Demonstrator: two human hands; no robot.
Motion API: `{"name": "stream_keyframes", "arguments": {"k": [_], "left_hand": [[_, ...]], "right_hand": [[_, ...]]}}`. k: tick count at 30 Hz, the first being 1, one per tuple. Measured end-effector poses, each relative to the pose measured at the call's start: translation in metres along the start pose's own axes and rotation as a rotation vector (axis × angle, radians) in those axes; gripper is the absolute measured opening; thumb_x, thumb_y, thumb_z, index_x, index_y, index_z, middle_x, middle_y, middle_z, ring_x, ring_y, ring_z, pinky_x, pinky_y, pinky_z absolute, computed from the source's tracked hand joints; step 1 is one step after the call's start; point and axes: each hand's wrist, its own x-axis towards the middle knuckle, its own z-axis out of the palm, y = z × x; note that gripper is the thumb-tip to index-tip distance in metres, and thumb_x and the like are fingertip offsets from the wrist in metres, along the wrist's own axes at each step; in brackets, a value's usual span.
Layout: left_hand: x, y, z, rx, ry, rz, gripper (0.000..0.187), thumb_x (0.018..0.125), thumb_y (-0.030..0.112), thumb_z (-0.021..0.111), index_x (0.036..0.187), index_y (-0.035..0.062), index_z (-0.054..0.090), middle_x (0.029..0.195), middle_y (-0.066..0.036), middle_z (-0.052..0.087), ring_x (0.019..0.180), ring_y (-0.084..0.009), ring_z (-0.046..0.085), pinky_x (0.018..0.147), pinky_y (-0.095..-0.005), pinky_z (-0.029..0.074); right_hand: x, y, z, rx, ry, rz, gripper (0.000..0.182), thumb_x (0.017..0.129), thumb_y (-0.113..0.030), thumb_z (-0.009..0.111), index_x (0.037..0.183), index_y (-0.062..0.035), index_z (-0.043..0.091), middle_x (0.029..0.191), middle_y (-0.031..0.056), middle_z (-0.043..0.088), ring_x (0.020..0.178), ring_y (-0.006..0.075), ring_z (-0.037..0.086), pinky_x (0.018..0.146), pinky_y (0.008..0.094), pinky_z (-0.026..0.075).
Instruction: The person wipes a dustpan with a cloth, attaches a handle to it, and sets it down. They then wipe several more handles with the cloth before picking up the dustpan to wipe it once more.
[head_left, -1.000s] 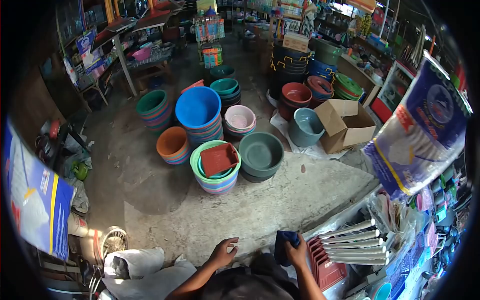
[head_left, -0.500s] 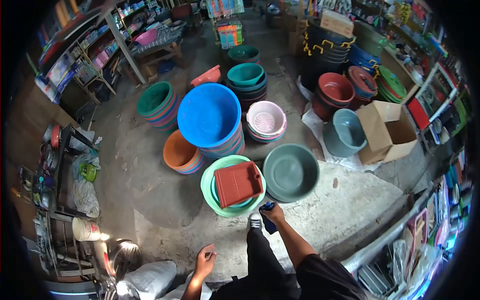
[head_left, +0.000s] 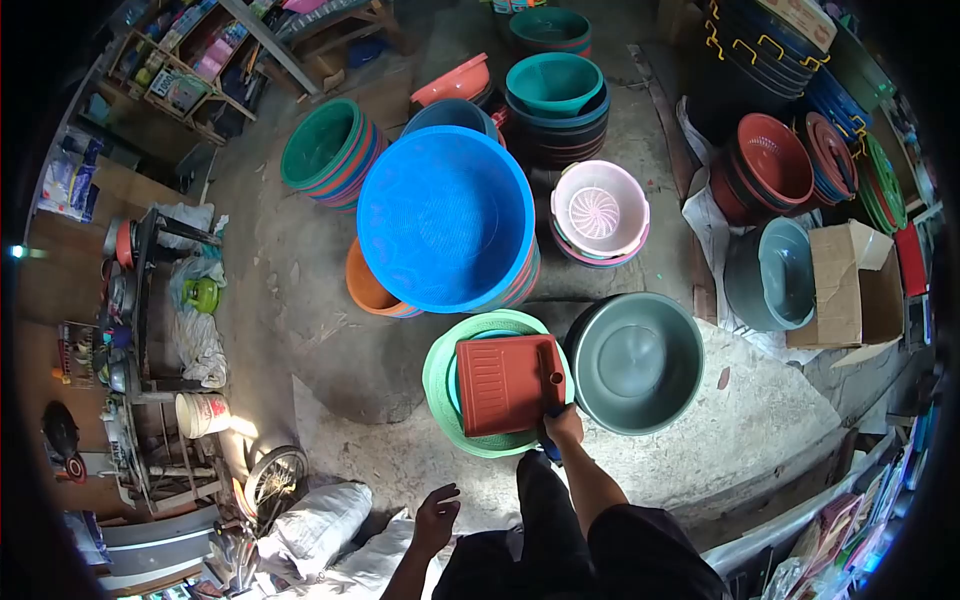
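My right hand is closed around a dark blue cloth, mostly hidden behind the fingers. It is right at the near right rim of a light green basin. Across that basin lies a reddish-brown ridged plastic tray with a round hole near one edge, and a turquoise rim shows beneath it. My left hand hangs empty with its fingers apart, near my left leg. To the right of the green basin stands a large grey-green basin.
Behind stands a tall stack topped by a big blue basin. Around it are green tubs, an orange tub and a pink basket. A cardboard box is at right; white sacks and a wheel are at left.
The view has moved closer to the basins and tilted down. My right hand with the cloth has come up to the green basin's rim, by the tray. My left hand stays empty.
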Motion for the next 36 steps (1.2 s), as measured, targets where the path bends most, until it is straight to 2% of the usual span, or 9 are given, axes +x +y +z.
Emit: {"name": "stream_keyframes", "arguments": {"k": [11,13,15,17,19,24,27,30,36], "left_hand": [[-0.003,0.005,0.060,-0.125,0.071,-0.118,0.040,0.089,0.005,0.065,0.128,0.0045,0.055,0.115,-0.013,0.067,0.100,-0.0156,0.064,0.078,-0.0250,0.050],[-0.008,-0.005,0.085,-0.120,0.044,-0.130,0.050,0.089,0.017,0.069,0.134,0.0059,0.049,0.119,-0.016,0.064,0.104,-0.0223,0.063,0.083,-0.0314,0.052],[-0.026,0.024,0.114,-0.477,-0.005,-0.538,0.066,0.091,0.040,0.063,0.143,0.0093,0.036,0.128,-0.016,0.059,0.098,-0.0277,0.065,0.074,-0.0404,0.051],[-0.037,0.030,0.151,-0.682,-0.067,-0.474,0.083,0.089,0.057,0.058,0.148,0.0151,0.019,0.135,-0.019,0.051,0.106,-0.0378,0.061,0.089,-0.0484,0.048],[-0.031,0.019,0.186,-0.755,-0.101,-0.354,0.070,0.090,0.054,0.058,0.143,0.0154,0.032,0.128,-0.018,0.054,0.104,-0.0347,0.061,0.089,-0.0491,0.048],[-0.021,0.017,0.268,-0.933,0.134,-0.181,0.034,0.082,0.017,0.058,0.115,0.0088,0.056,0.113,-0.007,0.058,0.103,-0.0241,0.059,0.081,-0.0399,0.053],[-0.030,0.070,0.292,-0.956,0.080,-0.125,0.032,0.083,0.020,0.057,0.115,0.0139,0.058,0.111,-0.006,0.062,0.107,-0.0249,0.058,0.089,-0.0472,0.048],[-0.022,0.106,0.318,-0.948,0.049,-0.035,0.044,0.083,0.019,0.056,0.126,0.0141,0.048,0.124,-0.006,0.054,0.118,-0.0259,0.053,0.093,-0.0521,0.045],[0.017,0.178,0.385,-0.785,0.075,0.224,0.065,0.094,0.027,0.055,0.147,0.0037,0.025,0.147,-0.012,0.036,0.133,-0.0256,0.039,0.112,-0.0385,0.029]], "right_hand": [[-0.084,0.032,-0.076,0.562,-0.049,-0.257,0.032,0.074,-0.020,0.070,0.100,-0.0050,0.057,0.091,0.0155,0.066,0.086,0.0309,0.065,0.079,0.0404,0.050],[-0.106,0.048,-0.093,0.596,-0.112,-0.206,0.032,0.073,-0.013,0.069,0.100,-0.0055,0.055,0.084,0.0090,0.062,0.079,0.0212,0.062,0.073,0.0385,0.051],[-0.127,0.069,-0.104,0.743,-0.178,-0.212,0.028,0.075,-0.010,0.068,0.099,-0.0064,0.055,0.084,0.0068,0.060,0.076,0.0177,0.059,0.071,0.0358,0.051],[-0.153,0.082,-0.126,0.780,-0.231,-0.224,0.024,0.078,-0.010,0.068,0.098,-0.0076,0.055,0.084,0.0060,0.059,0.076,0.0164,0.058,0.071,0.0340,0.050],[-0.179,0.092,-0.156,0.748,-0.249,-0.222,0.023,0.080,-0.012,0.069,0.097,-0.0077,0.055,0.084,0.0052,0.059,0.077,0.0150,0.058,0.072,0.0334,0.050],[-0.173,0.147,-0.195,0.713,-0.230,-0.364,0.033,0.083,-0.016,0.073,0.110,-0.0070,0.056,0.089,0.0012,0.060,0.081,0.0130,0.058,0.077,0.0306,0.050],[-0.171,0.171,-0.256,0.847,-0.398,-0.367,0.048,0.080,-0.027,0.079,0.115,-0.0050,0.054,0.094,0.0032,0.061,0.085,0.0141,0.058,0.081,0.0302,0.050],[-0.177,0.203,-0.340,0.760,-0.378,-0.352,0.073,0.071,-0.039,0.086,0.123,-0.0028,0.050,0.108,0.0112,0.061,0.094,0.0183,0.061,0.084,0.0331,0.051],[-0.115,0.311,-0.455,1.375,-0.564,-0.064,0.055,0.080,-0.023,0.078,0.123,-0.0004,0.050,0.100,0.0160,0.065,0.074,0.0226,0.068,0.064,0.0372,0.060]]}}
